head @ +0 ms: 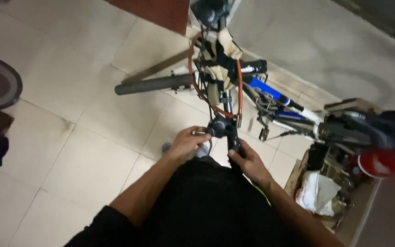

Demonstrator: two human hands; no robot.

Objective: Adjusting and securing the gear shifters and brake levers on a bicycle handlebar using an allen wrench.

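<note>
While your right hand (pixel 248 161) wraps its fingers around the handlebar grip (pixel 232 142) of the bicycle (pixel 270 98) standing on the tiled floor (pixel 69 137), keep it steady; your left hand (pixel 187 142) pinches the small fitting (pixel 200 133) beside the clamp (pixel 219 126), so turn gently.

The person wears dark clothing: a black garment covers the torso and fills the lower middle of the view, its cloth plain and without visible pattern or print. A thin strip of bright yellow-green trim shows along its edge near the right forearm. The left hand (pixel 187 143) and right hand (pixel 248 161) are bare, with no gloves, rings or watch visible. Both forearms are uncovered; a black sleeve begins above the left elbow.
</note>
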